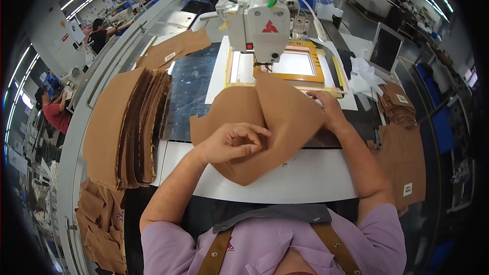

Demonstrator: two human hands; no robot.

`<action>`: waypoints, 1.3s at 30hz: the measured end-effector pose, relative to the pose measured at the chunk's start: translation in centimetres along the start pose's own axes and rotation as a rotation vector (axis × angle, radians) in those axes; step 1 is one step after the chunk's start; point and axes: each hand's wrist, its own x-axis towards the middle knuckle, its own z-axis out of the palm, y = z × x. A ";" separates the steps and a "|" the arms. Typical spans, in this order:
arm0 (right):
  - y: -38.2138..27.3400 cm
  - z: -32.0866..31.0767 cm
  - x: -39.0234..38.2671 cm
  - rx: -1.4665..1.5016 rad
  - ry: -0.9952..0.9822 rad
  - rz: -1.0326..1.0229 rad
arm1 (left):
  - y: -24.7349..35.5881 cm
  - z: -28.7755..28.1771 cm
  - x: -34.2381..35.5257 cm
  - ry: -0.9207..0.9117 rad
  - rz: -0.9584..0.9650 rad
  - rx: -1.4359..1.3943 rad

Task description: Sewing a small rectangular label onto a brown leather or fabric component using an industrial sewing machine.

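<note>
A brown fabric piece point(290, 117), folded and bulging in the middle, lies in front of the sewing machine head point(262, 25). Over its near part, my left hand point(232, 142) has its fingers curled, thumb and forefinger pinching at the fold. My right hand point(328, 112) grips the piece's right edge; its fingertips are partly hidden, and a small whitish bit shows beside them. The fabric's far corner reaches close under the needle area. Beyond it sits a yellow clamp frame point(318, 66) on a white plate.
A tall stack of brown fabric panels point(114, 127) stands at left, with more brown pieces point(99, 224) below it. One brown panel point(175, 48) lies at far left. On the right are labelled brown pieces point(402, 163), crumpled white material point(365, 76) and a dark screen point(385, 46).
</note>
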 end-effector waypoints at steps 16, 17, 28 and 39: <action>-1.3 0.0 -2.3 -0.277 -0.105 0.072 | -6.1 -2.7 -2.3 0.552 -0.404 0.907; -1.1 1.1 -2.1 -0.485 -0.001 -0.128 | -6.4 -3.1 -2.6 0.559 -0.401 0.918; -7.0 -4.9 -3.2 0.159 -0.207 0.022 | 2.7 -0.9 -5.0 0.593 -0.255 0.189; -12.1 -14.0 -6.1 0.518 0.204 -0.062 | 13.6 0.1 -5.8 0.848 0.170 0.391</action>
